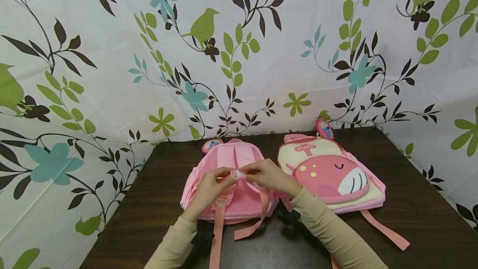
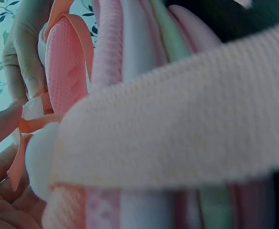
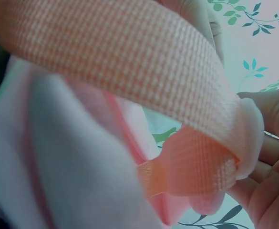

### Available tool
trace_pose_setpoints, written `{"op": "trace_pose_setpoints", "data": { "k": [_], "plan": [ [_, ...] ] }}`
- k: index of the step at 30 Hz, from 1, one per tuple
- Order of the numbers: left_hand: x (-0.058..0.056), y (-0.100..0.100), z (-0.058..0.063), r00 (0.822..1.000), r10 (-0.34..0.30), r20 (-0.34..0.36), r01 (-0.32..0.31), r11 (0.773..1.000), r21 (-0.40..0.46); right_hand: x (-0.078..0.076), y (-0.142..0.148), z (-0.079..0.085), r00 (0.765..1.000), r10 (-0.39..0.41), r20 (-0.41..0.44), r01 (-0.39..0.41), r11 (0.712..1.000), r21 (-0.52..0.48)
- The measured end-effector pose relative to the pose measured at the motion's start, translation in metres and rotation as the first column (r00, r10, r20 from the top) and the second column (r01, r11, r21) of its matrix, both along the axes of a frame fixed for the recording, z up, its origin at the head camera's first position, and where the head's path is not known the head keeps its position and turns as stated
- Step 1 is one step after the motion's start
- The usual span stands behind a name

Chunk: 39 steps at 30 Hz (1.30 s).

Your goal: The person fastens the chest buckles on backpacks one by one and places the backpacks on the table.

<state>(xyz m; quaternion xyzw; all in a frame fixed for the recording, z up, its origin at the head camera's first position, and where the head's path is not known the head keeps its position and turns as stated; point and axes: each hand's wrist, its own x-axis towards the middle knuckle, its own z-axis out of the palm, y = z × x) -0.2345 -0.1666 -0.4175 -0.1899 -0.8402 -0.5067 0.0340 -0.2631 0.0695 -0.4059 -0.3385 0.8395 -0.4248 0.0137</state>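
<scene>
A pink backpack (image 1: pixel 242 209) lies with its shoulder straps facing up. Over its upper middle, my left hand (image 1: pixel 210 188) and right hand (image 1: pixel 271 176) meet at a small white buckle (image 1: pixel 237 173) on a peach strap. Thumb and fingers of each hand pinch one side of it. In the left wrist view, the white buckle (image 2: pixel 33 109) shows between the fingertips, with a peach webbing strap (image 2: pixel 177 119) crossing close to the camera. The right wrist view has a peach strap (image 3: pixel 129 62) running through a white plastic adjuster (image 3: pixel 251 138) beside the right hand (image 3: pixel 273 181).
To the right, a second backpack (image 1: pixel 332 173) with a pink whale front lies on the dark wooden table (image 1: pixel 138 219). One of its peach straps (image 1: pixel 386 229) trails toward the front. Behind the table hangs a leaf-and-bird patterned cloth (image 1: pixel 261 74).
</scene>
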Motion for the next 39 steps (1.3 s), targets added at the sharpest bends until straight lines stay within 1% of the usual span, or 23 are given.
{"op": "trace_pose_setpoints", "data": {
  "k": [2,4,8,12,14,16,19,22,24,31,36,39],
  "plan": [
    [0.001,-0.001,-0.001,1.000,-0.012,-0.008,0.012,0.999,-0.030,0.000,-0.001,-0.002,1.000,0.011,0.012,-0.011,1.000,0.014],
    [0.001,-0.003,-0.003,1.000,-0.025,-0.016,0.024,0.998,-0.061,0.001,-0.002,-0.005,1.000,0.029,0.005,-0.029,0.999,0.022],
    [0.003,-0.006,-0.008,0.998,-0.025,-0.049,0.018,0.990,-0.142,0.002,-0.004,-0.009,0.997,0.080,-0.023,-0.079,0.996,0.032],
    [0.006,-0.009,-0.013,0.997,-0.022,-0.079,0.004,0.973,-0.229,0.004,-0.006,-0.014,0.992,0.116,-0.041,-0.113,0.991,0.073],
    [0.007,-0.011,-0.015,0.995,-0.032,-0.091,0.007,0.965,-0.261,0.005,-0.007,-0.017,0.990,0.133,-0.055,-0.128,0.987,0.094],
    [0.008,-0.013,-0.018,0.994,-0.044,-0.101,0.013,0.958,-0.287,0.005,-0.008,-0.020,0.988,0.146,-0.050,-0.139,0.984,0.111],
    [0.008,-0.015,-0.022,0.988,-0.074,-0.137,0.025,0.945,-0.327,0.006,-0.009,-0.023,0.985,0.164,-0.049,-0.156,0.978,0.135],
    [0.007,-0.015,-0.024,0.979,-0.110,-0.170,0.041,0.930,-0.365,0.008,-0.011,-0.025,0.983,0.173,-0.059,-0.161,0.972,0.170],
    [0.007,-0.016,-0.026,0.973,-0.128,-0.192,0.045,0.922,-0.385,0.010,-0.013,-0.026,0.981,0.177,-0.083,-0.158,0.968,0.197],
    [0.008,-0.016,-0.028,0.965,-0.159,-0.210,0.057,0.904,-0.424,0.013,-0.017,-0.031,0.970,0.183,-0.159,-0.135,0.953,0.271],
    [0.008,-0.016,-0.028,0.956,-0.179,-0.232,0.053,0.883,-0.466,0.015,-0.018,-0.033,0.965,0.193,-0.178,-0.137,0.949,0.285],
    [0.010,-0.014,-0.026,0.949,-0.198,-0.244,0.049,0.861,-0.506,0.016,-0.015,-0.033,0.963,0.195,-0.184,-0.141,0.952,0.271]
  ]
}}
